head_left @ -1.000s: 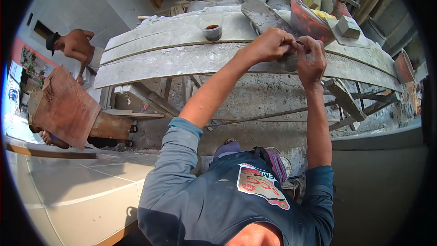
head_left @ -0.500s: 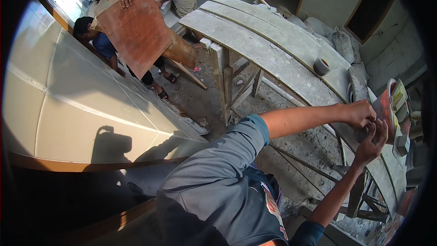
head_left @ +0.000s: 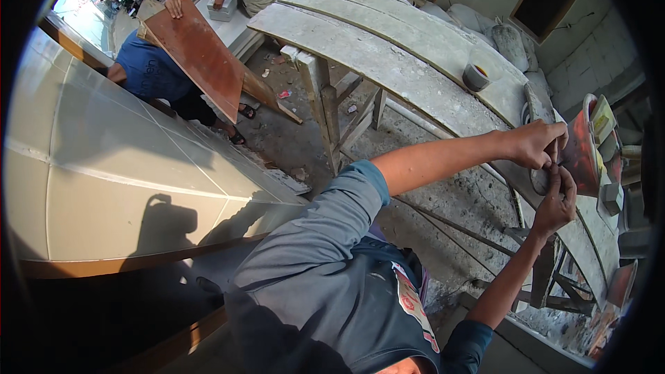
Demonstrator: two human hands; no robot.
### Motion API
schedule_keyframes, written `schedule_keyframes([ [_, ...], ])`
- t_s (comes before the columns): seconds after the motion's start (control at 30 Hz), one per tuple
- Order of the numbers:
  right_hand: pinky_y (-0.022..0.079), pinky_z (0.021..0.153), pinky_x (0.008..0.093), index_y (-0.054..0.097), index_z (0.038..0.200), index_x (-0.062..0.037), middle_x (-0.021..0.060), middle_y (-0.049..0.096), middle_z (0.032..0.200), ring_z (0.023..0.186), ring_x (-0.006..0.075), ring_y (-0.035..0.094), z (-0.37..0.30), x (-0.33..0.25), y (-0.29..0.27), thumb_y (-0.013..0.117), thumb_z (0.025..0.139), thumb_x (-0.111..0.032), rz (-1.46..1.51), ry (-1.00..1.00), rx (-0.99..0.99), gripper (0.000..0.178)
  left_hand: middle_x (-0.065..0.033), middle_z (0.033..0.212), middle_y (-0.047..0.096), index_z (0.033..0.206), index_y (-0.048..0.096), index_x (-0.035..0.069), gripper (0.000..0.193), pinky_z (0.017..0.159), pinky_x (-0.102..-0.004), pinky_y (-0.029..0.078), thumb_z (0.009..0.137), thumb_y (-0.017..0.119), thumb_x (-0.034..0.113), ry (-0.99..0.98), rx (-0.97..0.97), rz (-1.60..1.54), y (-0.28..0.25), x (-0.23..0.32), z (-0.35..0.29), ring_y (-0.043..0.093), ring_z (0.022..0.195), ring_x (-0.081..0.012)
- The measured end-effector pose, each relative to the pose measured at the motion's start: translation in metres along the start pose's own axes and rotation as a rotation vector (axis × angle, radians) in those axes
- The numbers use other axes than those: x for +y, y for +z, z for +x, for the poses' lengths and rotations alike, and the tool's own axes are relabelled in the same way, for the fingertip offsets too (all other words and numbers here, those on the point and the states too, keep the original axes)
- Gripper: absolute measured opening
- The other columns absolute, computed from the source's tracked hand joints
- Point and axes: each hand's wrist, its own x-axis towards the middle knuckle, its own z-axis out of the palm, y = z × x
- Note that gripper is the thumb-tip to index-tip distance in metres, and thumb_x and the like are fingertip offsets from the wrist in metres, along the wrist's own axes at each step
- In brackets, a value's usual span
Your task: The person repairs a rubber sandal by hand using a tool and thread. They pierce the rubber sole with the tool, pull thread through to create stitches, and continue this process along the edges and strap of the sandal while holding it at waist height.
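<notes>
Free room over planks (head_left: 370, 43) left of the cup (head_left: 475, 79), bucket (head_left: 583, 163) barrier beside the left hand (head_left: 535, 144).

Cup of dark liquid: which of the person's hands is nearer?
Left. In the picture, the left hand is below and right of the cup; the right hand is lower, farther away.
</notes>
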Motion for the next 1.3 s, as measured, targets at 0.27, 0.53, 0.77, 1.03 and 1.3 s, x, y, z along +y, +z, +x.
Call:
schedule_keyframes([
  [0.27,0.049,0.089,0.0378,0.071,0.112,-0.0054,0.011,0.071,0.107,0.103,0.0279,0.064,0.01,-0.02,-0.013,0.061,0.097,-0.013,-0.455,-0.192,-0.224,0.02,-0.0171,0.075,0.068,0.096,0.049,0.0,0.028,0.065,-0.0391,0.054,0.072,0.063,-0.005,0.238,0.147,0.134,0.016,-0.008,-0.005,0.07,0.073,-0.0342],
  [0.53,0.046,0.089,0.031,0.068,0.111,-0.0021,0.0073,0.07,0.104,0.098,0.019,0.062,0.013,0.008,-0.013,0.056,0.101,-0.014,-0.243,0.046,-0.363,0.02,-0.0148,0.081,0.066,0.087,0.057,0.001,0.017,0.075,-0.0429,0.051,0.073,0.064,-0.005,0.316,0.201,0.263,0.031,-0.026,-0.011,0.065,0.081,-0.0358],
  [0.77,0.043,0.086,0.0237,0.068,0.11,-0.0004,0.0015,0.068,0.103,0.093,0.0071,0.059,0.013,0.043,-0.012,0.057,0.101,-0.014,0.495,0.464,-0.464,0.019,-0.0125,0.09,0.065,0.081,0.065,0.002,0.013,0.079,-0.0397,0.05,0.071,0.069,-0.003,0.462,0.211,0.282,0.032,-0.026,-0.025,0.062,0.087,-0.032],
  [1.03,0.045,0.083,0.0242,0.069,0.107,0.0015,0.0013,0.068,0.097,0.088,0.0071,0.059,0.011,0.023,-0.014,0.061,0.1,-0.014,0.457,0.457,-0.409,0.019,-0.0113,0.093,0.056,0.077,0.062,0.004,0.009,0.084,-0.0399,0.046,0.071,0.068,0.007,0.467,0.321,0.681,0.036,-0.022,-0.027,0.052,0.094,-0.0306],
  [1.3,0.048,0.071,0.027,0.068,0.102,0.004,0.0034,0.067,0.086,0.076,0.0074,0.055,0.007,0.028,-0.008,0.062,0.099,-0.013,0.004,0.167,-0.387,0.018,-0.0159,0.095,0.059,0.081,0.065,0.0,0.017,0.083,-0.0409,0.043,0.075,0.064,0.016,0.257,0.161,0.969,0.038,0.0,-0.033,0.052,0.095,-0.0311],
])
